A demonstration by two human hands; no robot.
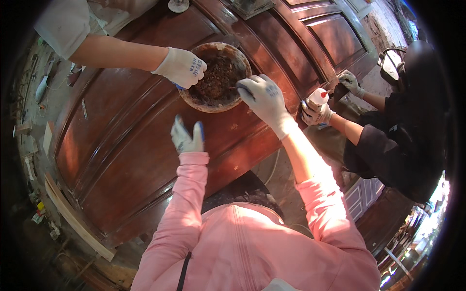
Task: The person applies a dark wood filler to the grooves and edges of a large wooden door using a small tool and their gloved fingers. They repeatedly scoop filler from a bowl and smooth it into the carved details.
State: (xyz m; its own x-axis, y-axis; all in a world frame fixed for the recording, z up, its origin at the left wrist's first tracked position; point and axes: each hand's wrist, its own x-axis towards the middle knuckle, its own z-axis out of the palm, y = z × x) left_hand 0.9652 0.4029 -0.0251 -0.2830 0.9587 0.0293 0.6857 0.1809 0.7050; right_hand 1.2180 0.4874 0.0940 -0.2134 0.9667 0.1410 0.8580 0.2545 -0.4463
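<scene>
- Head view: the person in the pink top reaches forward with both gloved hands over a dark red panelled wooden door [121, 145] lying flat.
- The right hand [264, 97] stretches out with the arm nearly straight, its grip narrow, pinching a thin stick whose tip dips into the bowl [240, 58].
- The left hand [187, 138] is raised just short of the bowl, fingers spread wide, holding nothing.
- The bowl sits on the door, round and smeared, holding a lumpy dark brown paste [218, 77].
- Another person's gloved hand [182, 68] comes from the upper left and rests on the bowl's left rim.
- At the right, a person in black [403, 140] grips a small white bottle with a red cap [318, 97] beside the door's edge.
</scene>
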